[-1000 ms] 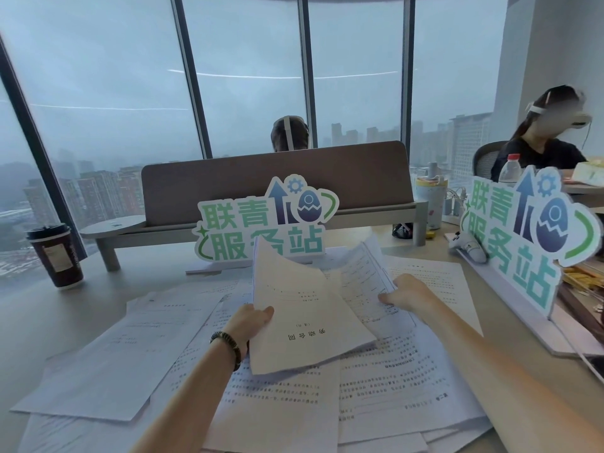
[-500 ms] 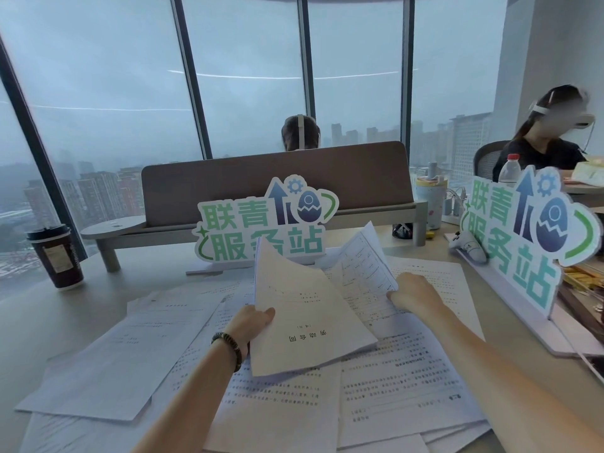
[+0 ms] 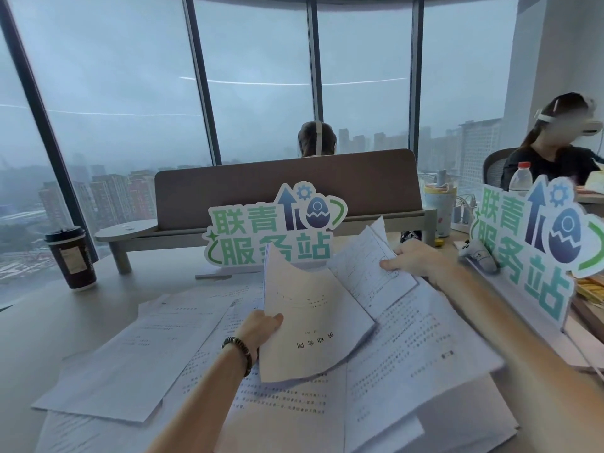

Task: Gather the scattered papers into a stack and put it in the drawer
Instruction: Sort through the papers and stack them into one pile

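While L hand [image 3: 261, 328] pinches booklet [image 3: 310, 325] edge | R hand [image 3: 415, 259] grips sheet [image 3: 366, 273] – lifted off papers [image 3: 130, 354]

White papers [image 3: 130, 364] with black print — green-blue signs [image 3: 274, 230], perhaps teal.

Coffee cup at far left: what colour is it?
Dark brown coffee cup with a black lid, seen in the head view.

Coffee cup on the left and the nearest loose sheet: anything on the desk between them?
Nothing: in the head view, only bare desk separates the coffee cup from the left loose sheet.
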`<state>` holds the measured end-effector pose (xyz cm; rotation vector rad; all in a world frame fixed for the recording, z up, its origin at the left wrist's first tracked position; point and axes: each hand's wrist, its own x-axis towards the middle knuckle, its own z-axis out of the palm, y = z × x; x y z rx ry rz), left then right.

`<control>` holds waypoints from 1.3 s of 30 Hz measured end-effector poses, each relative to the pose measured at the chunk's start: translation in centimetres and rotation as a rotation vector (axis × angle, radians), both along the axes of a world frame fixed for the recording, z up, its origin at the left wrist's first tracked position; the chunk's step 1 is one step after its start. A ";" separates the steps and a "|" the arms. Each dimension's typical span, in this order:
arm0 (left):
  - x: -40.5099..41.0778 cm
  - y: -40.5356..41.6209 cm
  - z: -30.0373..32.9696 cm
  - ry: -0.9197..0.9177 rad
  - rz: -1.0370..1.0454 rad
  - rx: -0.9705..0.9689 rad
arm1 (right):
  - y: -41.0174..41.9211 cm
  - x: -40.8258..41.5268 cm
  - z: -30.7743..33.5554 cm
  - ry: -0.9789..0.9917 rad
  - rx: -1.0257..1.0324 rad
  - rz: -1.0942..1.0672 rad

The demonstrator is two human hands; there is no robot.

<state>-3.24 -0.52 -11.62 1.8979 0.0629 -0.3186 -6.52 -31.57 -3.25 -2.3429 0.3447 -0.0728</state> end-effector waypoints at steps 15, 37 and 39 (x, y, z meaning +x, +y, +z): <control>-0.7 0.0 0.4 -0.051 0.010 -0.101 | 5.3 -2.7 11.0 -0.239 0.000 0.105; -2.7 -0.6 1.5 -0.022 -0.273 -0.484 | 2.8 0.8 -0.8 -0.492 0.458 -0.334; -2.5 -0.7 1.4 -0.044 -0.201 -0.481 | 2.4 0.9 -1.9 -0.485 0.575 -0.357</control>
